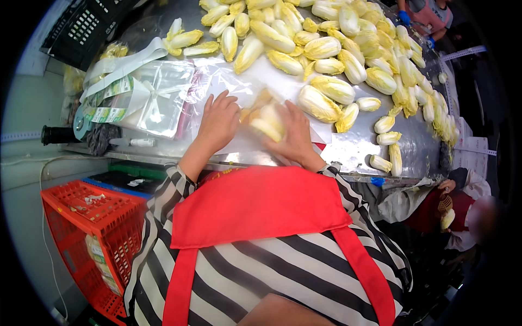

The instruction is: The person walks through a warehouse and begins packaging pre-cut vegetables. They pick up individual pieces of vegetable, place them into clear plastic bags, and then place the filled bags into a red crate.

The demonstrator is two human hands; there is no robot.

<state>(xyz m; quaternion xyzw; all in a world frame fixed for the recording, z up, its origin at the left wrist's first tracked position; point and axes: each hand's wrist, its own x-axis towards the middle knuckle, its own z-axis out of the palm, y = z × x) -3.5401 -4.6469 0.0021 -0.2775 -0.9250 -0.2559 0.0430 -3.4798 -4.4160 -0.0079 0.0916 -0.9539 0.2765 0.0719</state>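
Near the table's front edge, my right hand (294, 132) holds baby napa cabbages (267, 122) that are blurred, apparently with a clear plastic bag about them. My left hand (220, 120) is at the left side of this bundle, its fingers bent over clear plastic film; whether it grips the film I cannot tell. A stack of clear plastic bags (161, 102) lies left of my left hand. Beyond and to the right of my hands spreads a large heap of yellow-white baby napa cabbages (322, 48).
A steel table (346, 153) carries a black crate (87, 32), label strips (107, 114), a marker (142, 142) and a tape roll (82, 123). A red crate (94, 208) stands below left. One co-worker (428, 18) is at the far right, another (456, 208) at the lower right.
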